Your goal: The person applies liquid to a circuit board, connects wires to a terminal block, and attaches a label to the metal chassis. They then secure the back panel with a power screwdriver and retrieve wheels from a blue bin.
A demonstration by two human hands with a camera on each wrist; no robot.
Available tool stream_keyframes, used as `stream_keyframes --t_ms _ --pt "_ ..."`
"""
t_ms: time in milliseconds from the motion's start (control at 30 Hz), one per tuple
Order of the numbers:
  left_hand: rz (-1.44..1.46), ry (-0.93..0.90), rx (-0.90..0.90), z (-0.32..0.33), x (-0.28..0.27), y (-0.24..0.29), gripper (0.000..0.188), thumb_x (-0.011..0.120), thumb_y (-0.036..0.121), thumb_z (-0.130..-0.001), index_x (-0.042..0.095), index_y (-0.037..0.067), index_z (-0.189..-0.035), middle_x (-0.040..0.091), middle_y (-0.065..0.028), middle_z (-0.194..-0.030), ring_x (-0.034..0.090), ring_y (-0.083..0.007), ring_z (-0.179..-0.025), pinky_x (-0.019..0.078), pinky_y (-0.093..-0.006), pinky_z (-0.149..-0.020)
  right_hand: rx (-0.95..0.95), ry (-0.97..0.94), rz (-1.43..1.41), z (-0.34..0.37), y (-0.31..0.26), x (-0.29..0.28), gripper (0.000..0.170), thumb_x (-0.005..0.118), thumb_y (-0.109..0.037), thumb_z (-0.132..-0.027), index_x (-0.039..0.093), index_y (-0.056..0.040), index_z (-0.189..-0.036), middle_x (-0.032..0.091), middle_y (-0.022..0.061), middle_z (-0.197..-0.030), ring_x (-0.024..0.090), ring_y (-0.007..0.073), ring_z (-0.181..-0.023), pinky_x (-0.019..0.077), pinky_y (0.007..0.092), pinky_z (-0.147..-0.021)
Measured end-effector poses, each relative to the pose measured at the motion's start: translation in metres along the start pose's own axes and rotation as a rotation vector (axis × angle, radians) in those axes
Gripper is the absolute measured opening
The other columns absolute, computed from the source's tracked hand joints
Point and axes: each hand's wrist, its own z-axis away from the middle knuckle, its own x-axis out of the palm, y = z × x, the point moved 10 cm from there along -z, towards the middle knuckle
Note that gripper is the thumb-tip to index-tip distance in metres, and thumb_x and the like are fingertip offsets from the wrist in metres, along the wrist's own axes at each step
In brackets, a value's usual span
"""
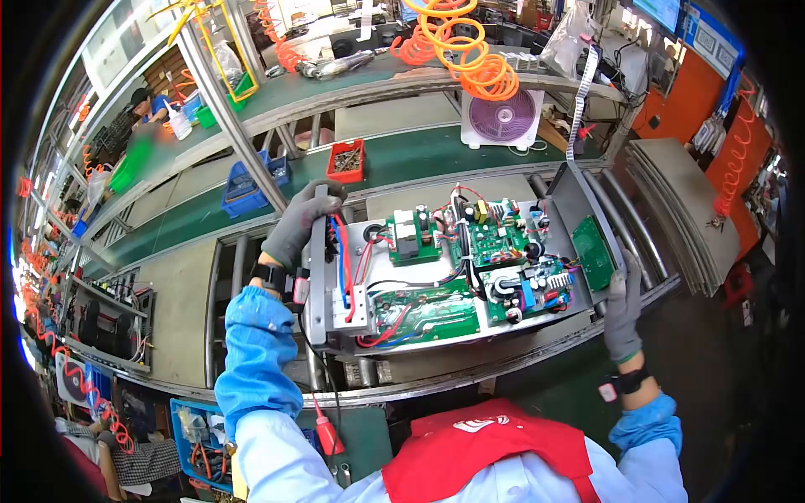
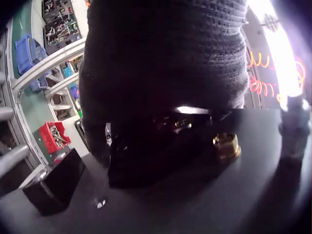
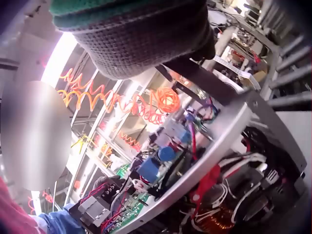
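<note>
The open metal case (image 1: 392,273) lay lengthwise across the rollers (image 1: 238,268), directly in front of the person, between both hands. Its top was uncovered. Inside, several circuit boards (image 1: 495,235) were in place, and a smaller board (image 1: 592,251) stood against the inner face of the right end panel (image 1: 577,194). Red and blue wires (image 1: 343,264) ran down to a pale terminal block (image 1: 349,308) at the near left; whether every joint was fastened could not be told. A brass fitting (image 2: 227,146) stood on the outer face of the left end panel (image 1: 318,277).

The left hand (image 1: 295,230), gloved, gripped that panel, its fingers bent over the top. The right hand (image 1: 622,314), also gloved, held the near edge of the right end panel between thumb and fingers. Neither hand held a tool.

In the inspector's judgement, most inner fitting and wiring was done; closing the case appeared outstanding, and any checks remaining could not be judged.

Beyond the case, on the far green bench, were a red bin (image 1: 346,162) of small metal parts, blue bins (image 1: 243,189) to its left and a fan (image 1: 503,119) to its right.
</note>
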Motion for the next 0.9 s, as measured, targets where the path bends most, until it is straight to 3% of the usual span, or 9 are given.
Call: stream_keyframes --t_ms 133,233,300,433,567,633,733,800,900 --pt "0.118 0.044 0.04 -0.006 -0.01 -0.022 0.038 0.064 0.021 -0.087 0.056 0.003 -0.119 0.065 -0.0113 -0.11 0.066 -0.018 -0.092 0.0531 -0.0315 -0.084 0.029 0.374 -0.035 0.005 0.026 0.013 0.042 0.046 -0.024 -0.103 0.051 0.0076 -0.131 0.057 0.0184 -0.128 0.054 0.0265 -0.119 0.0404 0.0376 -0.105" --pt "0.096 0.13 -0.033 0.003 -0.009 -0.018 0.038 0.062 0.02 -0.087 0.056 0.003 -0.119 0.065 -0.0105 -0.108 0.065 -0.0175 -0.09 0.0525 -0.0307 -0.082 0.056 0.364 -0.113 -0.013 0.04 0.024 0.04 0.047 -0.022 -0.103 0.052 0.0072 -0.13 0.057 0.0173 -0.128 0.054 0.0257 -0.118 0.0405 0.0376 -0.105" --pt "0.049 0.217 0.042 0.022 0.001 -0.002 0.033 0.061 0.018 -0.082 0.057 0.002 -0.111 0.062 -0.0062 -0.095 0.058 -0.0124 -0.083 0.0474 -0.026 -0.075 0.0 0.353 -0.219 -0.044 0.068 0.041 0.038 0.047 -0.021 -0.103 0.053 0.0065 -0.128 0.058 0.0159 -0.126 0.054 0.0248 -0.117 0.0409 0.0375 -0.104" --pt "0.133 0.549 0.078 0.071 0.021 -0.013 0.034 0.061 0.016 -0.081 0.055 0.001 -0.111 0.06 -0.0068 -0.095 0.055 -0.0121 -0.081 0.0464 -0.0259 -0.074 -0.152 0.18 -0.232 -0.162 0.101 0.112 0.034 0.051 -0.021 -0.102 0.054 0.004 -0.124 0.06 0.0185 -0.119 0.056 0.0266 -0.112 0.0425 0.0375 -0.1" --pt "-0.07 0.847 0.14 0.13 0.101 0.011 0.03 0.06 0.017 -0.088 0.053 0.0 -0.112 0.059 -0.0053 -0.094 0.054 -0.0098 -0.083 0.046 -0.0263 -0.074 -0.109 -0.202 -0.298 -0.272 0.105 0.223 0.036 0.049 -0.034 -0.103 0.056 -0.0032 -0.122 0.062 0.0141 -0.106 0.059 0.0252 -0.103 0.045 0.0367 -0.093" --pt "-0.216 0.929 0.106 0.149 0.135 0.009 0.029 0.063 0.021 -0.089 0.054 0.0 -0.107 0.059 -0.0068 -0.088 0.055 -0.0104 -0.077 0.0475 -0.0282 -0.068 0.029 -0.518 -0.325 -0.314 0.112 0.297 0.043 0.048 -0.04 -0.103 0.055 -0.0071 -0.129 0.063 0.0157 -0.112 0.059 0.0274 -0.109 0.043 0.0371 -0.098" --pt "-0.219 0.927 0.097 0.156 0.189 0.014 0.034 0.067 0.029 -0.086 0.053 0.0 -0.097 0.056 -0.0044 -0.08 0.055 -0.0112 -0.07 0.0469 -0.029 -0.062 -0.16 -0.463 -0.298 -0.352 0.1 0.361 0.05 0.05 -0.045 -0.101 0.052 -0.0119 -0.138 0.062 0.0174 -0.125 0.056 0.0298 -0.12 0.0397 0.0369 -0.104" --pt "-0.313 0.911 0.161 0.163 0.203 -0.004 0.037 0.066 0.033 -0.085 0.052 0.0 -0.095 0.055 -0.0039 -0.075 0.056 -0.0136 -0.066 0.0468 -0.0297 -0.06 -0.134 -0.56 -0.304 -0.357 0.1 0.383 0.055 0.05 -0.049 -0.1 0.049 -0.0148 -0.143 0.058 0.0184 -0.133 0.052 0.0325 -0.128 0.0374 0.0374 -0.107" --pt "-0.144 0.922 0.231 0.166 0.204 -0.027 0.032 0.064 0.025 -0.087 0.054 -0.002 -0.101 0.058 -0.0083 -0.083 0.059 -0.0182 -0.076 0.0488 -0.0316 -0.068 -0.058 -0.593 -0.153 -0.362 0.108 0.389 0.06 0.05 -0.054 -0.098 0.044 -0.021 -0.148 0.053 0.0189 -0.141 0.045 0.0393 -0.135 0.0349 0.0416 -0.111"
